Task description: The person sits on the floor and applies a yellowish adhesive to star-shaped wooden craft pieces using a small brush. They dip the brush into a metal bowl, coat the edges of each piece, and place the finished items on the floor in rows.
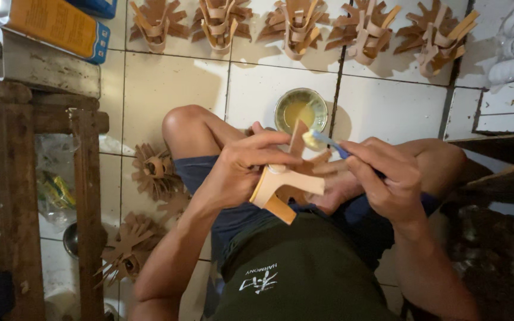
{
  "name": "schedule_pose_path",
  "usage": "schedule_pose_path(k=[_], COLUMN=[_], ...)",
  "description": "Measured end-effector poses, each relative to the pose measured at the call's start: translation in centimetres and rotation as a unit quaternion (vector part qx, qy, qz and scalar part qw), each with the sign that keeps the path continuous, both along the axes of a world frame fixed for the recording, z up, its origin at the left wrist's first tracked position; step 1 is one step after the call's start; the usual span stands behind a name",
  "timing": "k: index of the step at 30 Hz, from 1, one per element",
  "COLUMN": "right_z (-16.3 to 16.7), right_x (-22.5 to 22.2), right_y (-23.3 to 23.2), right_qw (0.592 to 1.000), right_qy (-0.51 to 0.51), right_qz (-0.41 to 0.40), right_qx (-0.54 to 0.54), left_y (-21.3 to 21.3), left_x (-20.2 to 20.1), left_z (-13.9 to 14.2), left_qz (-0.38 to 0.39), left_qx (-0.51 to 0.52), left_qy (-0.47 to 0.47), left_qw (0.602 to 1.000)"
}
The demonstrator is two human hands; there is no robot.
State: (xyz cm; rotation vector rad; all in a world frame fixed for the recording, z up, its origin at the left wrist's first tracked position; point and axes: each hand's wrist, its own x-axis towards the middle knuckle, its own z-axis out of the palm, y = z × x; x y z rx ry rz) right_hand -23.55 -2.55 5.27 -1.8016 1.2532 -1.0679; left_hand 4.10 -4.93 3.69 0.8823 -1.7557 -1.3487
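round tub (281,108) holds yellow glue (300,113), open

Tan straps, yellow glue, white tiles

The strap piece (281,187) in the left hand (242,169) is pale tan with a darker brown underside; the brush (327,142) in the right hand (388,178) has a blue handle and a yellowish tip. The glue bowl (300,110) is greenish with yellow liquid. The finished pieces (295,24) are brown and tan on white floor tiles (174,83) with dark grout. The shirt (304,267) is dark green, the shorts (194,169) blue, the box (55,24) orange with blue edges.
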Motion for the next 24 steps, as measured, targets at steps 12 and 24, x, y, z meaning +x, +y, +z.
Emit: schedule_pose_path(k=[12, 24], right_z=[-0.1, -14.8], right_x=[-0.7, 3.6], right_y=[-0.6, -8.0], right_qw=[0.995, 0.922], right_qy=[0.098, 0.378], right_qz=[-0.01, 0.048], right_qx=[0.003, 0.063], left_y=[-0.3, 1.2], left_x=[-0.5, 1.4], left_z=[1.6, -0.5], left_qz=[-0.054, 0.011], left_qx=[-0.016, 0.093], left_qy=[-0.012, 0.06], left_qw=[0.998, 0.994])
